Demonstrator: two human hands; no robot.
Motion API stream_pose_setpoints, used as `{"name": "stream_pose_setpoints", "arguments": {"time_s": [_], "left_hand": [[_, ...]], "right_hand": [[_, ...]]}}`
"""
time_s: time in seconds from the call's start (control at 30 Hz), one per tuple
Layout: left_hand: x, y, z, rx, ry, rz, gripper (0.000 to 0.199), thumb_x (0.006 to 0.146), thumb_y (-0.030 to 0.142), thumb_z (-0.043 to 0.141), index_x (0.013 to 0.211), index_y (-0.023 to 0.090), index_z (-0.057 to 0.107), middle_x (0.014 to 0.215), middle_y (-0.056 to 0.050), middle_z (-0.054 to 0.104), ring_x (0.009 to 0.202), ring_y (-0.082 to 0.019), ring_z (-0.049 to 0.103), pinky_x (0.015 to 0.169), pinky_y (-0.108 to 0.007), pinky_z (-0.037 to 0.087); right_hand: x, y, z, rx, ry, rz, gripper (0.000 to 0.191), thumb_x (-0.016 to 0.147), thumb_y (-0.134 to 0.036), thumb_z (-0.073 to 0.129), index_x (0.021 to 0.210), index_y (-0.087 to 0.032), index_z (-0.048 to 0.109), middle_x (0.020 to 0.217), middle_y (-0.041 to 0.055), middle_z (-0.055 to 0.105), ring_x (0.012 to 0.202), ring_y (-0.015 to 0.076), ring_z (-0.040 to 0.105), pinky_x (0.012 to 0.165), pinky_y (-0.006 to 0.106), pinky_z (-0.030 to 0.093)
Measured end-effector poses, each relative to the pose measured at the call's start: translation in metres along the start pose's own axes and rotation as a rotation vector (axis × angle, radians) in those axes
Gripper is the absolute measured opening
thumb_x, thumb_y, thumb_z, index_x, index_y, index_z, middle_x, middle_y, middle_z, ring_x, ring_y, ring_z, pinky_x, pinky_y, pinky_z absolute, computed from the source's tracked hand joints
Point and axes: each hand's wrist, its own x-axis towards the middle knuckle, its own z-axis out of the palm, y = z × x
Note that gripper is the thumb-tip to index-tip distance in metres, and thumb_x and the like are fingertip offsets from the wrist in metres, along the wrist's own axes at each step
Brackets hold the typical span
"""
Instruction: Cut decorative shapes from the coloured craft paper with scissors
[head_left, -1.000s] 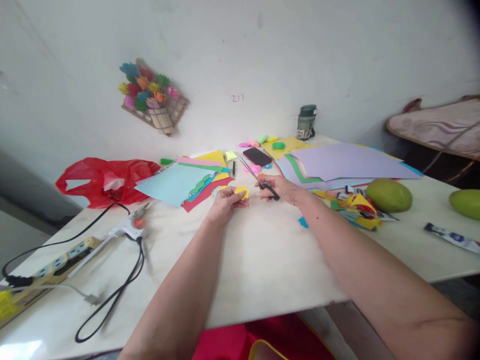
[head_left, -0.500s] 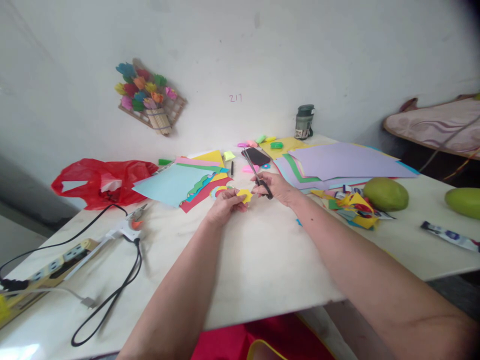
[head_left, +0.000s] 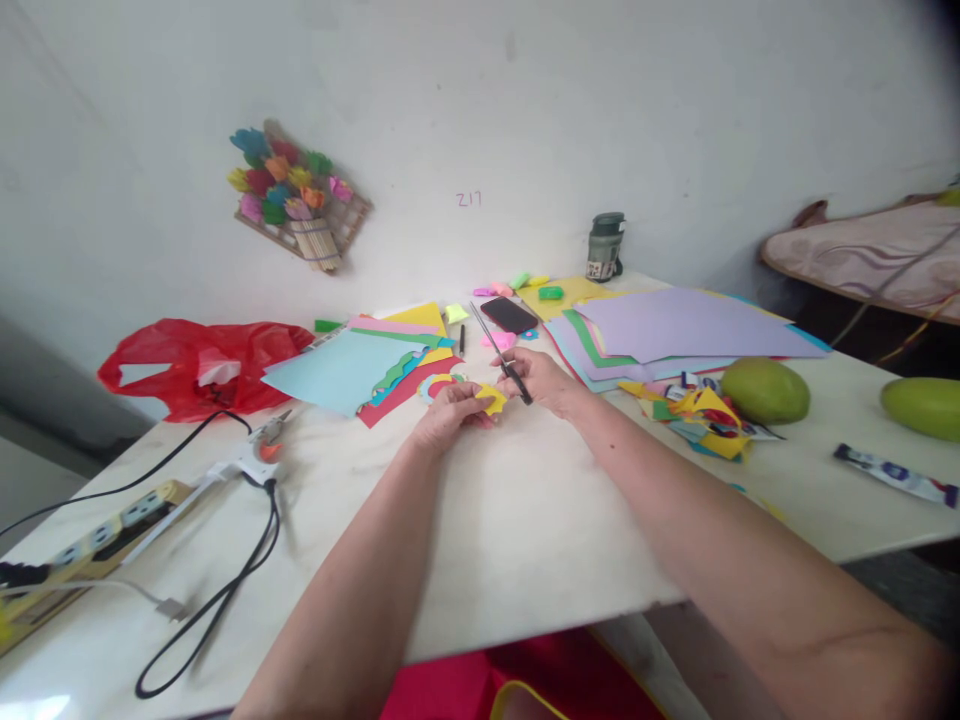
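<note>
Pinched in my left hand is a small piece of yellow paper, held just above the table. My right hand is closed around the black handles of a pair of scissors, whose blades point up and away to the left. Both hands are close together, and the fingertips of the right are at the paper's edge. Behind my left hand lie round paper cut-outs, partly hidden by it. A red sheet lies under other coloured paper to the left.
Stacked coloured sheets, paper scraps, green fruit and a glue tube lie right. A phone and a tumbler are at the back. Left are a red plastic bag, glue gun and power strip.
The scissors have swung, their tips now further left and the handles a little lower. The yellow paper has turned slightly in my left hand. The view has shifted a little.
</note>
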Motion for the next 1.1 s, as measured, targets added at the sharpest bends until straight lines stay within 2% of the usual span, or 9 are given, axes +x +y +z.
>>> {"name": "stream_pose_setpoints", "arguments": {"time_s": [0.27, 0.53, 0.7, 0.83, 1.1], "left_hand": [[0.001, 0.001, 0.001, -0.152, 0.132, 0.063, 0.028, 0.058, 0.028, 0.073, 0.067, 0.015, 0.050, 0.058, 0.000, 0.061, 0.050, -0.011, 0.058, 0.056, -0.024, 0.047], [0.000, 0.001, 0.003, -0.144, 0.134, 0.051, 0.034, 0.055, 0.028, 0.074, 0.068, 0.017, 0.045, 0.055, 0.002, 0.061, 0.046, -0.011, 0.057, 0.051, -0.023, 0.045], [0.000, 0.002, 0.003, -0.090, 0.105, 0.016, 0.031, 0.057, 0.029, 0.074, 0.067, 0.016, 0.048, 0.057, -0.001, 0.062, 0.046, -0.011, 0.058, 0.051, -0.022, 0.045], [0.001, 0.002, 0.003, -0.073, 0.101, 0.016, 0.029, 0.057, 0.029, 0.074, 0.067, 0.015, 0.050, 0.057, 0.000, 0.062, 0.047, -0.011, 0.058, 0.052, -0.023, 0.046], [0.003, -0.001, 0.003, -0.127, 0.155, 0.059, 0.028, 0.056, 0.030, 0.076, 0.064, 0.012, 0.055, 0.065, -0.001, 0.063, 0.059, -0.012, 0.061, 0.064, -0.027, 0.050]], "right_hand": [[0.000, -0.001, 0.002, -0.009, 0.035, 0.004, 0.032, 0.052, -0.012, 0.063, 0.082, -0.016, 0.054, 0.056, -0.0055, 0.054, 0.047, 0.0069, 0.047, 0.048, 0.021, 0.038], [0.003, 0.006, -0.007, -0.005, 0.062, -0.014, 0.033, 0.055, -0.012, 0.061, 0.087, -0.018, 0.054, 0.055, -0.0049, 0.056, 0.057, 0.0106, 0.055, 0.056, 0.023, 0.044], [0.003, 0.005, -0.007, 0.000, 0.049, -0.017, 0.034, 0.056, -0.016, 0.065, 0.087, -0.019, 0.054, 0.062, -0.0040, 0.058, 0.052, 0.0081, 0.051, 0.054, 0.023, 0.043], [0.002, 0.002, -0.003, -0.018, 0.035, -0.001, 0.033, 0.054, -0.015, 0.065, 0.085, -0.018, 0.054, 0.058, -0.0052, 0.055, 0.050, 0.0081, 0.049, 0.051, 0.023, 0.041], [0.002, 0.002, 0.002, 0.018, 0.076, -0.008, 0.034, 0.052, -0.012, 0.063, 0.084, -0.017, 0.053, 0.052, -0.0062, 0.052, 0.048, 0.0083, 0.048, 0.049, 0.022, 0.040]]}}
